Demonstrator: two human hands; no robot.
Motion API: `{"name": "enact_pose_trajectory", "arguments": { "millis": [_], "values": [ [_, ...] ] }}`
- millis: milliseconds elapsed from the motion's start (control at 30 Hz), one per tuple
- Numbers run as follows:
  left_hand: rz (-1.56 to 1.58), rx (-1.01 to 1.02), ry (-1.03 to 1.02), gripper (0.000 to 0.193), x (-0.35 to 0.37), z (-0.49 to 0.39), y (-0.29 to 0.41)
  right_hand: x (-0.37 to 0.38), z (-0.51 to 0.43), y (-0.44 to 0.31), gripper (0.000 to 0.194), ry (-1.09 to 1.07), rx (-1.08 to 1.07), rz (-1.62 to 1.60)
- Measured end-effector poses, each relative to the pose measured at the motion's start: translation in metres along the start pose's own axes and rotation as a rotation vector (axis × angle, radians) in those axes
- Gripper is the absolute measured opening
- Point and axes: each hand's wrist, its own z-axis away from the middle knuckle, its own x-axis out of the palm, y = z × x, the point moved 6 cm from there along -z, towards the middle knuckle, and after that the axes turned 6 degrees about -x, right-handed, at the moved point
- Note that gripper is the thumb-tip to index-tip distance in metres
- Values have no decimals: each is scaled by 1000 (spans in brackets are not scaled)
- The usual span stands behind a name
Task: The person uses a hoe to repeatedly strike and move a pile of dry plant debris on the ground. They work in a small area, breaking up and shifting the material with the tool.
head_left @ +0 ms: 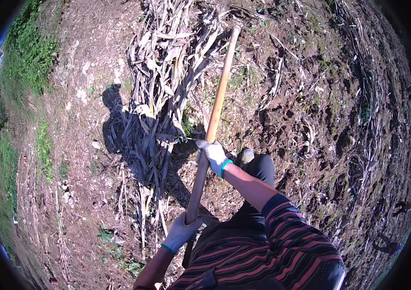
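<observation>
A long, smooth wooden tool handle (220, 94) runs slantwise in front of me, its far end beside a heap of dry corn stalks (165, 69). My right hand (213, 155), in a white knitted glove with a green cuff, is wrapped around the handle's middle. Lower down, my left hand (183, 230) grips it close to my body, in a matching glove. No tool head can be made out at the far end, and the near end is hidden behind my left hand. My shadow falls across the stalks.
Rough brown soil (299, 119) with clods and dry leaves spreads to the right. My shoe (248, 156) stands just beyond my right wrist. Green bushes (33, 50) grow at the far left. Two people (404, 207) are small at the right rim, one bending.
</observation>
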Motion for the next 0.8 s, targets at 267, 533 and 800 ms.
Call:
{"name": "enact_pose_trajectory", "arguments": {
  "millis": [267,533,800],
  "values": [
    [395,410,40,71,-59,129,131,95,44,-111,20,-142,-82,-367],
    [333,887,144,69,-90,199,235,147,36,-199,27,-328,-148,-497],
    [522,495,-179,90,-83,134,164,100,-45,-173,18,-94,-7,-326]
  ]
}}
